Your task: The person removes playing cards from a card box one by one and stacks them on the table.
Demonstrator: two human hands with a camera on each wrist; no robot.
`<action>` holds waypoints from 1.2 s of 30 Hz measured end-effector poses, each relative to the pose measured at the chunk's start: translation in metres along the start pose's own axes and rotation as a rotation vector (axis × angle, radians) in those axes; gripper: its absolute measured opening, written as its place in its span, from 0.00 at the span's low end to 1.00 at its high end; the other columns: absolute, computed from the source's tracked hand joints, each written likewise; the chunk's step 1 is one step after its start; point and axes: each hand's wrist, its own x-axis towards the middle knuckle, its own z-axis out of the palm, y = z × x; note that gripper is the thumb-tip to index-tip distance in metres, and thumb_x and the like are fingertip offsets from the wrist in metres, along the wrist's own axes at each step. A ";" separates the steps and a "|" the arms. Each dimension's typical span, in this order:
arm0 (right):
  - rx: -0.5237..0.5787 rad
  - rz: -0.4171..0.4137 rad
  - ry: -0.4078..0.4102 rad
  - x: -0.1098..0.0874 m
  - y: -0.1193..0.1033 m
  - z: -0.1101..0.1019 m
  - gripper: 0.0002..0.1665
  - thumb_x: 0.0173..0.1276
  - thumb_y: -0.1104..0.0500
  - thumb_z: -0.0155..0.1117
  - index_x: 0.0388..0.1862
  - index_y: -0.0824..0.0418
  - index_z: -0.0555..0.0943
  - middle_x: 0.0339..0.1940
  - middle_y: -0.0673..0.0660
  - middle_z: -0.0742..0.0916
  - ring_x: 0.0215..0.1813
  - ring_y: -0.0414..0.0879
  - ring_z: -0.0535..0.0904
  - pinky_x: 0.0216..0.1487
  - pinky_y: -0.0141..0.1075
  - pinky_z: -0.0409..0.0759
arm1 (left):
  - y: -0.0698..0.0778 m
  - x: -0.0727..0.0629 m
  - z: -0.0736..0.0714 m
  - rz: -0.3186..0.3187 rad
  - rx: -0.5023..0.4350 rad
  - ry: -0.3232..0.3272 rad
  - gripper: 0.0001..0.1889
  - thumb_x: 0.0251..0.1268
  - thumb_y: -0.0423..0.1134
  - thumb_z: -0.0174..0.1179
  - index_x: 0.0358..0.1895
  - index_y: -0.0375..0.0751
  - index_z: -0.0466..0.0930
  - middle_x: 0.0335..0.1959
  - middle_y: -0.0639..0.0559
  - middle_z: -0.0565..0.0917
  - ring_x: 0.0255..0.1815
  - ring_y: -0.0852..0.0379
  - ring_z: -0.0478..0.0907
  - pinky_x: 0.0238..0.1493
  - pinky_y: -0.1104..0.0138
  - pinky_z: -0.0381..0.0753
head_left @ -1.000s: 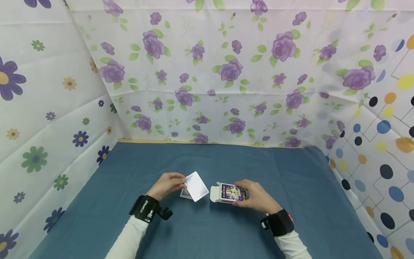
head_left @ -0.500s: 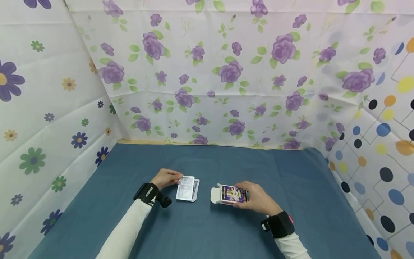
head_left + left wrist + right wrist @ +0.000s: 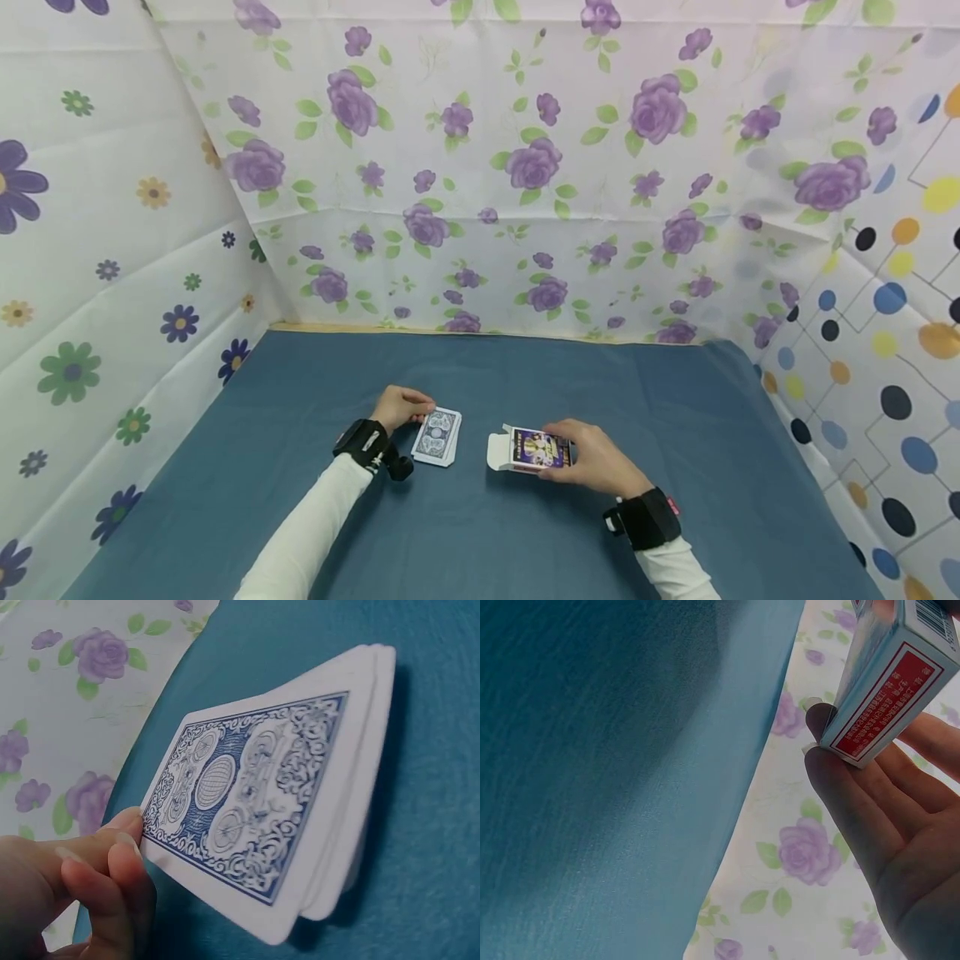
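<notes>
My left hand [image 3: 401, 407] pinches a playing card [image 3: 437, 435] by its far-left corner between thumb and fingers. The card lies back up, and the left wrist view shows its blue pattern of wheels and scrolls [image 3: 225, 787]. Beneath it, white edges of other cards [image 3: 365, 787] stick out in a small stack on the cloth. To the right, my right hand [image 3: 600, 458] grips a purple-and-white card box [image 3: 534, 448], fingers along the far side and thumb along the near side. Its open flap [image 3: 498, 451] points left toward the cards. A red label panel [image 3: 889, 697] shows in the right wrist view.
A blue cloth [image 3: 495, 533] covers the table. Floral curtains [image 3: 480, 167] rise behind the table's far edge, with a dotted curtain [image 3: 885, 333] along the right. Black straps with small cameras [image 3: 367, 444] sit on both wrists.
The left hand brought a card, first tilted with its pale face showing, back over the small stack, where its blue back now shows. The right hand and box stayed in place.
</notes>
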 end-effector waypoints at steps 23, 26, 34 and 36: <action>-0.014 0.001 -0.005 0.000 0.000 -0.003 0.40 0.55 0.41 0.74 0.62 0.60 0.77 0.56 0.55 0.83 0.54 0.48 0.79 0.51 0.46 0.77 | -0.003 -0.005 0.008 0.055 0.057 0.058 0.10 0.59 0.33 0.67 0.43 0.32 0.87 0.26 0.47 0.86 0.22 0.61 0.77 0.26 0.70 0.73; -0.017 0.001 0.005 -0.001 -0.001 -0.002 0.40 0.55 0.42 0.74 0.62 0.59 0.77 0.56 0.55 0.83 0.55 0.49 0.79 0.52 0.46 0.77 | 0.005 -0.015 0.011 0.077 0.051 0.083 0.11 0.63 0.36 0.65 0.45 0.34 0.86 0.33 0.45 0.86 0.28 0.58 0.78 0.29 0.69 0.74; -0.011 -0.020 0.009 -0.002 -0.005 -0.001 0.41 0.55 0.39 0.73 0.62 0.60 0.77 0.56 0.55 0.83 0.55 0.49 0.80 0.51 0.45 0.77 | 0.050 -0.076 0.048 0.184 -0.048 -0.258 0.12 0.66 0.40 0.62 0.43 0.34 0.85 0.30 0.39 0.83 0.24 0.55 0.75 0.28 0.62 0.74; -0.010 -0.031 0.016 -0.002 -0.006 -0.002 0.40 0.56 0.39 0.72 0.62 0.59 0.77 0.55 0.55 0.83 0.54 0.48 0.80 0.49 0.43 0.78 | 0.054 -0.086 0.057 0.221 -0.037 -0.305 0.11 0.66 0.39 0.62 0.41 0.33 0.85 0.26 0.41 0.84 0.20 0.59 0.75 0.25 0.63 0.73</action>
